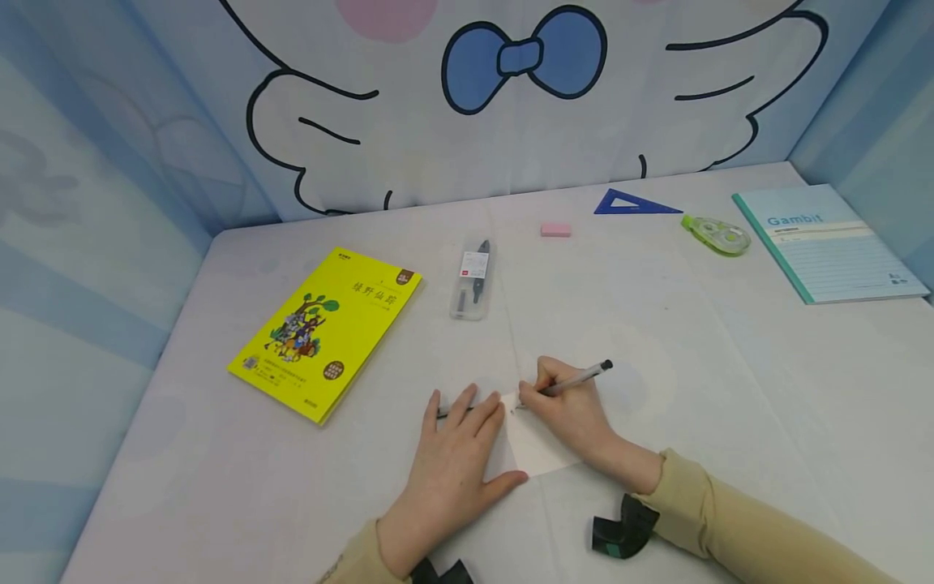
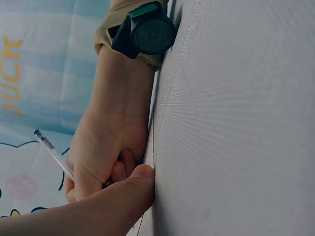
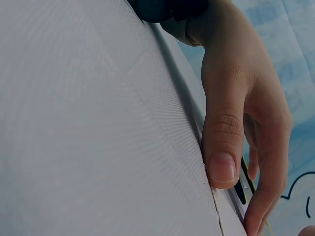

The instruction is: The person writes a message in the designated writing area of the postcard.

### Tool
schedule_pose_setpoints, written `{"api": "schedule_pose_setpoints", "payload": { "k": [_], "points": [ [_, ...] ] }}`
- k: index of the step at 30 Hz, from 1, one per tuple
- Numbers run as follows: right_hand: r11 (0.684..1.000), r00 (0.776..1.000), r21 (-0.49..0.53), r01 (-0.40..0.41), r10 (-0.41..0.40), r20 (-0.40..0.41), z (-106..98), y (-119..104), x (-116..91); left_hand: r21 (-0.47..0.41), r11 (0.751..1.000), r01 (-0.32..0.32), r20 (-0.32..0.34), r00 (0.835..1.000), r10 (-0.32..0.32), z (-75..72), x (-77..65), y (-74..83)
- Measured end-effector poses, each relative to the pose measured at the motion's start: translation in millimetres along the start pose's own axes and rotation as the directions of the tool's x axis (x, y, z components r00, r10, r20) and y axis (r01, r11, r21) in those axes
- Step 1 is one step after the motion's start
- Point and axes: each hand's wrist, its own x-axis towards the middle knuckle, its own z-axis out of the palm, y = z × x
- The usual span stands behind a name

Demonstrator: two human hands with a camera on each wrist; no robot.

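Observation:
My right hand (image 1: pixel 574 412) pinches a slim pen (image 1: pixel 587 374) with a black end, its tip down at a small white sheet of paper (image 1: pixel 538 448). A few tiny dark marks show near the tip. Spread over the sheet's left side, my left hand (image 1: pixel 454 458) rests with fingers extended and thumb by the lower edge. Beneath its fingers lies a thin dark object (image 1: pixel 442 413), mostly covered; in the right wrist view its black pointed end (image 3: pixel 239 191) shows behind the left thumb (image 3: pixel 222 162). The left wrist view shows the pen (image 2: pixel 54 153) slanting up from the right hand (image 2: pixel 103 142).
A yellow book (image 1: pixel 328 332) lies to the left. Behind the hands are a clear case with a compass (image 1: pixel 473 280), a pink eraser (image 1: pixel 556 230) and a blue set square (image 1: pixel 635 208). Farther right lie a green correction tape (image 1: pixel 718 235) and a Gambit notebook (image 1: pixel 832 243).

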Motion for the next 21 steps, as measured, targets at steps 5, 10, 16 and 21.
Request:
{"api": "schedule_pose_setpoints", "payload": {
  "k": [5, 10, 16, 21],
  "points": [
    [1.000, 1.000, 0.007, 0.014, -0.014, 0.015, -0.8, -0.5, -0.2, -0.004, 1.000, 0.001, -0.001, 1.000, -0.001, 0.1, 0.2, 0.3],
    [1.000, 1.000, 0.010, 0.019, -0.019, 0.022, -0.7, -1.2, -0.3, -0.005, 1.000, 0.000, -0.001, 1.000, 0.000, 0.2, -0.1, -0.2],
    [1.000, 1.000, -0.007, 0.017, -0.016, 0.009, 0.2, -1.6, -0.6, -0.005, 1.000, 0.004, 0.010, 1.000, -0.004, 0.0, -0.2, -0.7],
    [1.000, 1.000, -0.007, 0.016, -0.016, -0.008, 0.7, -0.7, -0.4, -0.003, 1.000, 0.004, 0.018, 1.000, -0.004, 0.2, 0.4, -0.4]
  ]
}}
